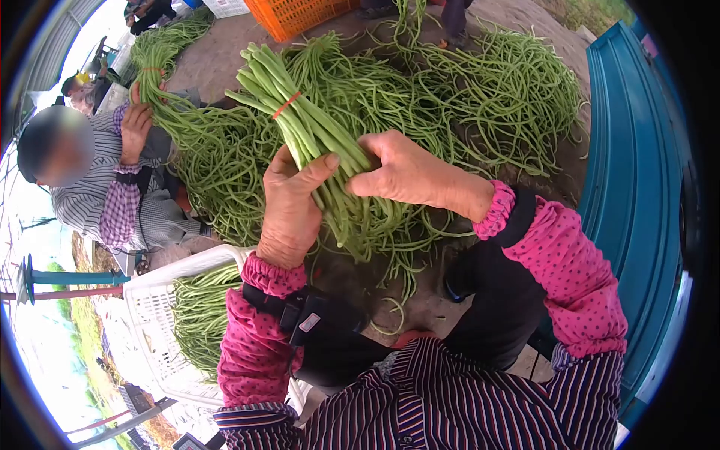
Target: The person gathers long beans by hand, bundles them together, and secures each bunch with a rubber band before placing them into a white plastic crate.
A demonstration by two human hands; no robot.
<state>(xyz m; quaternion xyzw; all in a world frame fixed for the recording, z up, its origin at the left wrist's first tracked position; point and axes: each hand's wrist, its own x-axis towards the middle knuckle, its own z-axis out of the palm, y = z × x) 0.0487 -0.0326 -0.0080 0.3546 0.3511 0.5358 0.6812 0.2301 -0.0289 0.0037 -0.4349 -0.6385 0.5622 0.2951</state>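
A bundle of long green beans (307,124) with a red band round its upper part is held up in front of me. My left hand (291,202) is wrapped round the bundle's left side, its thumb lying across the stalks. On the right side, my right hand (409,171) grips the same bundle between thumb and bent fingers. The loose lower ends of the beans hang below both hands. Behind and beneath the bundle, a large heap of loose long beans (510,97) spreads over the ground.
A white plastic basket (150,330) holding beans stands at lower left. At left, a seated co-worker (97,172) holds another banded bundle (154,75). An orange crate (300,15) stands at the top. Blue metal panels (630,187) line the right. Other people sit at upper left.
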